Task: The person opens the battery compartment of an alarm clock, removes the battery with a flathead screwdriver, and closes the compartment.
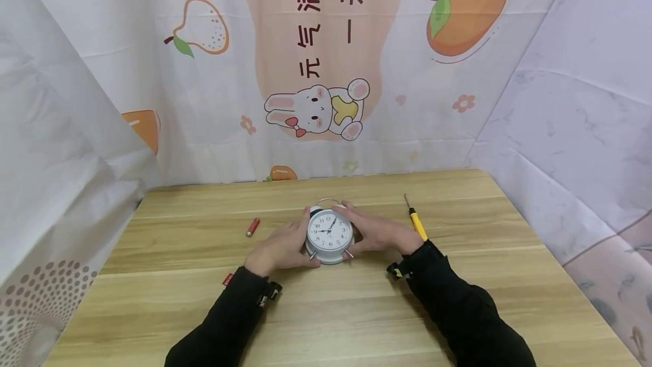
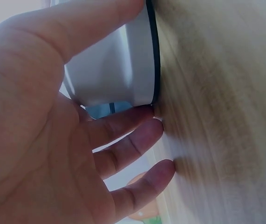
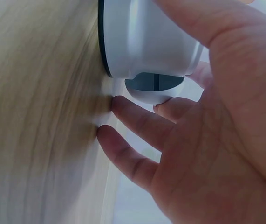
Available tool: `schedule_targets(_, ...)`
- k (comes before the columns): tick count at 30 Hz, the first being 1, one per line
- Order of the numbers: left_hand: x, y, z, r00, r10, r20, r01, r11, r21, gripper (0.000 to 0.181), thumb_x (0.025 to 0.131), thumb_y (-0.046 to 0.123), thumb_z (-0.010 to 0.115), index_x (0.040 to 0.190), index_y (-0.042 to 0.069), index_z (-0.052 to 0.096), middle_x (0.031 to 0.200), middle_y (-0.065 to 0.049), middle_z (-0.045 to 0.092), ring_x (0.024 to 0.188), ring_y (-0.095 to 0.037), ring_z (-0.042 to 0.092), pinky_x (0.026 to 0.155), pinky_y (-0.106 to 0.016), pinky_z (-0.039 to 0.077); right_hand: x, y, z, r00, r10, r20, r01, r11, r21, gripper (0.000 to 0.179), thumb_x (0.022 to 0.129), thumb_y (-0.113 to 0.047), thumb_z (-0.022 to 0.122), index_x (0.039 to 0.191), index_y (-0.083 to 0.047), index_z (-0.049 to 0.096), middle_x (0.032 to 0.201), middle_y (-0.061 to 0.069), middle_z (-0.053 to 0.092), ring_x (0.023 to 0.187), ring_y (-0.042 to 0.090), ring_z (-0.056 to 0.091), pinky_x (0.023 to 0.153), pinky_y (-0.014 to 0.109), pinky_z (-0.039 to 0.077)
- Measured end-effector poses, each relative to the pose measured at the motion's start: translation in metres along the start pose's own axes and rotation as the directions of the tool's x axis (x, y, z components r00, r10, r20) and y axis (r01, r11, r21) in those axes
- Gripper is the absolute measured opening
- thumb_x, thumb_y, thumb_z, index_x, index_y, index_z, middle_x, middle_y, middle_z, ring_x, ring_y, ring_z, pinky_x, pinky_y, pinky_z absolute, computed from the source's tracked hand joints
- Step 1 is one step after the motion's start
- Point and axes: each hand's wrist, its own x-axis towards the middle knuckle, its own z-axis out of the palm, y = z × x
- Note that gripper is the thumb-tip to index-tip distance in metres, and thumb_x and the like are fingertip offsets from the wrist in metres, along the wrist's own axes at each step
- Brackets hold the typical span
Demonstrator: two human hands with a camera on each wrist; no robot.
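A white twin-bell alarm clock (image 1: 330,237) lies on its back on the wooden table, with its dial up and its short legs toward the person. My left hand (image 1: 284,246) grips it from the left, thumb along the lower side. From the right, my right hand (image 1: 379,232) holds the opposite side, fingers spread up toward the bell. In the left wrist view, the thumb lies across the clock's white casing (image 2: 109,70) and fingertips reach the tabletop. The right wrist view shows a bell (image 3: 153,88) beside the fingers, two fingertips down at the wood.
A red battery (image 1: 252,227) lies left of the clock. Beside the left sleeve, a small red item (image 1: 227,279) is partly covered. A yellow-handled screwdriver (image 1: 417,224) lies just beyond the right wrist. A printed curtain (image 1: 214,101) hangs behind the table.
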Motion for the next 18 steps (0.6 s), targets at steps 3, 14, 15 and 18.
schedule_targets(3, -0.0006, 0.0013, -0.0001, 1.0, -0.004, -0.001, 0.004, 1.0, -0.002, 0.128, 0.081, 0.047, 0.084, 0.162, 0.003, -0.006, 0.162, -0.016, 0.031, 0.148, -0.034, 0.03, 0.117, -0.05, 0.028, 0.0001, 0.0007, -0.0002, 1.0, -0.01, -0.004, 0.01, 1.0, -0.003, 0.111, 0.083, -0.04, 0.085, 0.164, -0.014, 0.014, 0.168, 0.019, 0.004, 0.148, 0.036, 0.027, 0.114, 0.053, 0.032)
schedule_targets(14, -0.0018, 0.0005, 0.0016, 1.0, -0.004, -0.011, 0.004, 1.0, -0.001, 0.127, 0.081, 0.045, 0.086, 0.162, 0.004, -0.002, 0.162, -0.016, 0.032, 0.147, -0.034, 0.032, 0.117, -0.05, 0.028, -0.0006, 0.001, 0.0011, 1.0, -0.011, -0.007, 0.011, 1.0, 0.001, 0.112, 0.081, -0.043, 0.086, 0.164, -0.016, 0.015, 0.168, 0.02, 0.004, 0.149, 0.038, 0.023, 0.115, 0.054, 0.031)
schedule_targets(15, -0.0019, 0.0006, 0.0014, 1.0, -0.002, -0.013, 0.002, 1.0, -0.002, 0.126, 0.081, 0.044, 0.086, 0.162, 0.003, -0.001, 0.162, -0.016, 0.032, 0.147, -0.035, 0.032, 0.117, -0.05, 0.028, -0.0011, -0.0001, 0.0005, 1.0, -0.011, -0.006, 0.011, 1.0, 0.006, 0.112, 0.081, -0.042, 0.086, 0.164, -0.016, 0.015, 0.168, 0.02, 0.004, 0.15, 0.037, 0.022, 0.115, 0.054, 0.031)
schedule_targets(18, -0.0016, 0.0003, 0.0006, 1.0, -0.002, -0.019, 0.002, 1.0, -0.007, 0.126, 0.08, 0.043, 0.086, 0.162, 0.004, -0.002, 0.162, -0.016, 0.031, 0.147, -0.034, 0.031, 0.117, -0.05, 0.027, -0.0011, -0.0014, -0.001, 1.0, -0.014, -0.006, 0.014, 1.0, 0.013, 0.112, 0.082, -0.042, 0.086, 0.164, -0.016, 0.014, 0.168, 0.021, 0.003, 0.149, 0.038, 0.022, 0.115, 0.054, 0.031)
